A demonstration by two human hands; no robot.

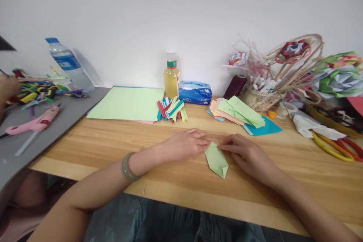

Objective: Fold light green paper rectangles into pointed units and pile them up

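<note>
Folded green paper: I have the piece (216,161) just right of the frame's centre, in the lower half, lying on the wooden table (102,147).
Its long axis: steep, from the top end down and slightly rightward to a pointed lower end with a folded flap.
Left hand (185,144): comes in from the lower left, fingers fairly straight and close together, tips at the paper's upper left corner; I can't tell whether it pinches there.
Right hand (249,155): comes in from the lower right, fingers bent, tips at the upper right edge; its grip I can't tell either.
Nearer hand: neither clearly; the top end sits between both sets of fingertips, while the pointed end lies free below them.
</note>
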